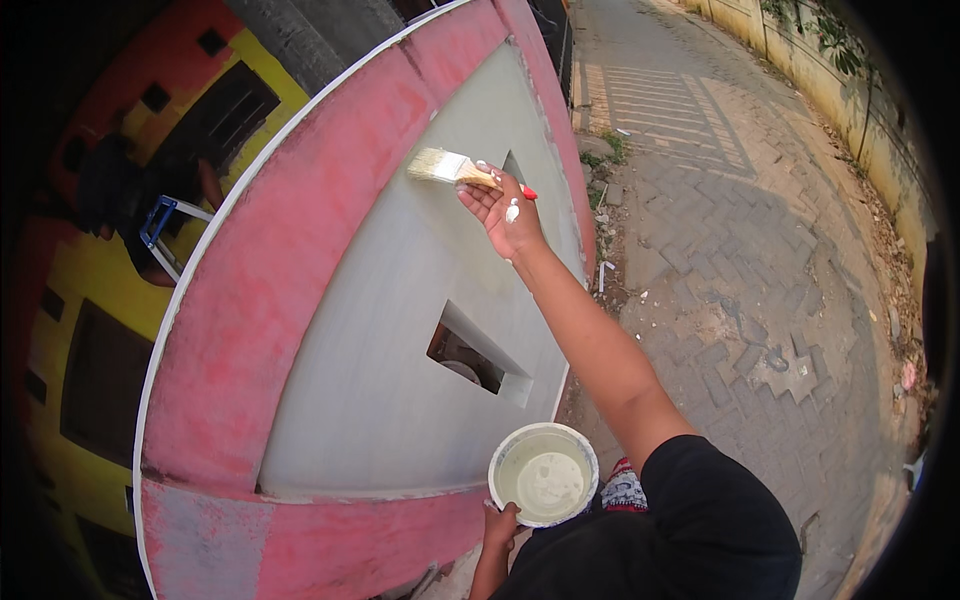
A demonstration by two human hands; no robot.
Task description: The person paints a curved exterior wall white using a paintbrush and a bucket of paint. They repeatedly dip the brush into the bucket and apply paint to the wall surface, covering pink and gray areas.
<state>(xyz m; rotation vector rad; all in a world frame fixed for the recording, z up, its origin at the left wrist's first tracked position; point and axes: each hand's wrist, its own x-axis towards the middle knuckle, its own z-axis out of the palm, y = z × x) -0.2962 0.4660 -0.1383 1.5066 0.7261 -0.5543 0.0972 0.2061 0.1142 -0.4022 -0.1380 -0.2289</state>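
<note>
My right hand [504, 214], spotted with white paint, grips a flat paintbrush [474, 175] by its wooden handle with a red end. The pale bristles [427, 164] are against the upper part of a whitish wall panel [360, 367], close to its pink border [289, 247]. Down near my body, my left hand [501, 523] holds a round plastic bucket [493, 472] by its rim. Pale paint [551, 480] covers the bucket's bottom. Some fingers of the left hand are hidden beneath the bucket.
A rectangular opening [465, 352] pierces the panel, with another partly behind my right hand. Behind the wall, a person [112, 180] is at a stepladder [161, 225] by a yellow and red facade [105, 270]. A paved lane [720, 300] runs along the right.
</note>
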